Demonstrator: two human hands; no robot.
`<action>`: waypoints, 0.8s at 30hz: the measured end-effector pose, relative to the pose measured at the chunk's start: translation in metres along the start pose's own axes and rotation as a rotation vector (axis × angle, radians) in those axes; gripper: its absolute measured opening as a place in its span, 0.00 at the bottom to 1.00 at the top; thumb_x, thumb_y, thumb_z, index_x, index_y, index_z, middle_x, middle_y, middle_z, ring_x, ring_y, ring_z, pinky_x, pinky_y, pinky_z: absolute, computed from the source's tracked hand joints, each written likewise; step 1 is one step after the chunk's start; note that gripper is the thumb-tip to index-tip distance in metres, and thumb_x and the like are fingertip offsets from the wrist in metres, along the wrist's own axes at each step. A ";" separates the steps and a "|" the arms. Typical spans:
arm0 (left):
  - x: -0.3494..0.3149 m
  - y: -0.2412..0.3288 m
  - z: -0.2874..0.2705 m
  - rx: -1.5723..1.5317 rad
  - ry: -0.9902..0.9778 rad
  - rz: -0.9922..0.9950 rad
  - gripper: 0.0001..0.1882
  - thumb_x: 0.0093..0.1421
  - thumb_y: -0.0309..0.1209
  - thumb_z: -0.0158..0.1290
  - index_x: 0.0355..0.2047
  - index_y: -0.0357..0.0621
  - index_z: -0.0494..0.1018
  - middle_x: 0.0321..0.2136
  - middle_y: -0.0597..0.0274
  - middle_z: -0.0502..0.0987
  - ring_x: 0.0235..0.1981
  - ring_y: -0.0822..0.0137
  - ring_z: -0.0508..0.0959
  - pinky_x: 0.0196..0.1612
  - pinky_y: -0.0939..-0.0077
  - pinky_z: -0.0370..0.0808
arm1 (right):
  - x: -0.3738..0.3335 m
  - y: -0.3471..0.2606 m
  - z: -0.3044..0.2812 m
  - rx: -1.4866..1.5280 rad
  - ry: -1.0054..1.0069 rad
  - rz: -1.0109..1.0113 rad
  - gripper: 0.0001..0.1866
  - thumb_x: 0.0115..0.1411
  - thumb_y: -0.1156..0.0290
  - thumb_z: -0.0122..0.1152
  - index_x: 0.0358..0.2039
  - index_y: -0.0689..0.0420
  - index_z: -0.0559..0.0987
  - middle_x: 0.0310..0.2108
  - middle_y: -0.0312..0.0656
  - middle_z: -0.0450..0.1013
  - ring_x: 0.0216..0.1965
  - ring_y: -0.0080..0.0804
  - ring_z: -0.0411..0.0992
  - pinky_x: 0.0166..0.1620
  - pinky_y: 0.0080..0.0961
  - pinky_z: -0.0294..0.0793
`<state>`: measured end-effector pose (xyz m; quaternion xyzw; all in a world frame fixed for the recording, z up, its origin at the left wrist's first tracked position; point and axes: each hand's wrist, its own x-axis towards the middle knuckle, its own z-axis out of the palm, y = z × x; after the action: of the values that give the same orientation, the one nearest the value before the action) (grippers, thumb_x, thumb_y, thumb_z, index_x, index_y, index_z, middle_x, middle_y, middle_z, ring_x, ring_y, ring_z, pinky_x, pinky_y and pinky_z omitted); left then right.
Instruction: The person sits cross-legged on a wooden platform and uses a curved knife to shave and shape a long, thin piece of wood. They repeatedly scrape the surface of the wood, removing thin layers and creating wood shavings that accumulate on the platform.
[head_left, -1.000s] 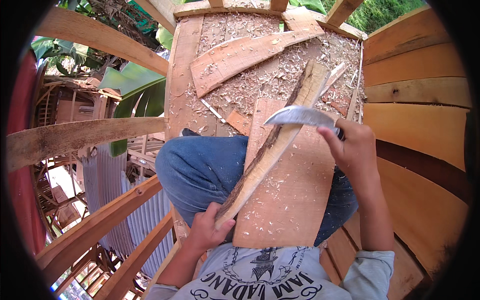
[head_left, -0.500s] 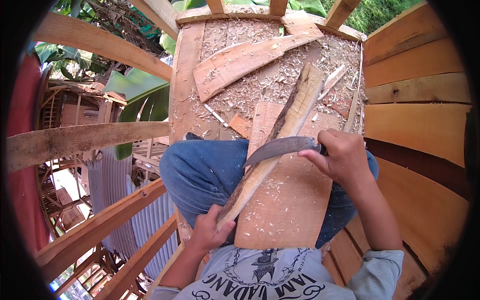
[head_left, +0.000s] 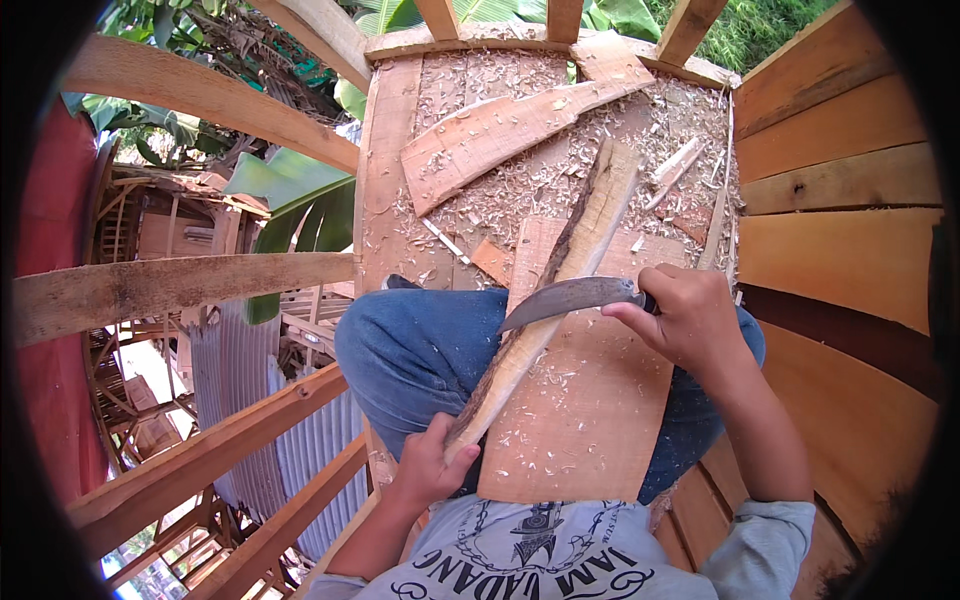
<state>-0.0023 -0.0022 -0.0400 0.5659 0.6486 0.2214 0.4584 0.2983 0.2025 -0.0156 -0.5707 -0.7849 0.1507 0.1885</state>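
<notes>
My left hand [head_left: 433,464] grips the near end of a long wooden strip [head_left: 601,216], pale on its cut face and dark with bark along its left edge. The strip slants away to the upper right, crossing a flat wooden board [head_left: 585,420] that lies over my lap. In my right hand [head_left: 686,312] is the handle of a knife [head_left: 570,297] with a broad, curved, grey blade. That blade lies across the middle of the strip, its tip pointing left. Thin shavings are scattered on the board.
An irregular cut plank [head_left: 500,140] lies on the shaving-covered wooden floor [head_left: 388,150], with small offcuts [head_left: 678,166] nearby. Wooden rails [head_left: 200,285] run along the left, beside a banana leaf [head_left: 300,190]. A plank wall [head_left: 835,180] stands at the right.
The whole view has shifted slightly, so everything sits a little right and lower. The strip is slightly steeper; both hands keep their holds, and the blade stays across it.
</notes>
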 end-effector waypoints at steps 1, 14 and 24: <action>0.003 0.002 -0.001 -0.005 -0.012 -0.017 0.19 0.58 0.43 0.55 0.30 0.37 0.65 0.16 0.58 0.69 0.18 0.71 0.69 0.23 0.75 0.67 | 0.013 0.015 -0.003 -0.015 -0.002 0.093 0.31 0.55 0.42 0.58 0.14 0.60 0.71 0.12 0.45 0.67 0.15 0.42 0.69 0.22 0.33 0.67; 0.003 0.007 -0.005 0.072 -0.058 -0.040 0.20 0.56 0.43 0.56 0.32 0.36 0.67 0.21 0.44 0.74 0.26 0.45 0.79 0.28 0.66 0.73 | 0.017 0.052 -0.014 0.106 0.122 0.252 0.30 0.61 0.46 0.52 0.20 0.64 0.75 0.09 0.45 0.62 0.12 0.36 0.63 0.21 0.32 0.63; 0.009 0.012 -0.018 0.011 -0.158 -0.054 0.21 0.53 0.43 0.60 0.31 0.37 0.67 0.18 0.54 0.68 0.21 0.68 0.69 0.27 0.73 0.67 | -0.029 0.065 0.033 0.522 0.165 0.469 0.28 0.64 0.53 0.53 0.17 0.65 0.68 0.12 0.32 0.52 0.18 0.18 0.51 0.20 0.27 0.49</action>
<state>-0.0102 0.0139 -0.0250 0.5664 0.6267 0.1598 0.5108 0.3453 0.1934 -0.0772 -0.6783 -0.5497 0.3385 0.3509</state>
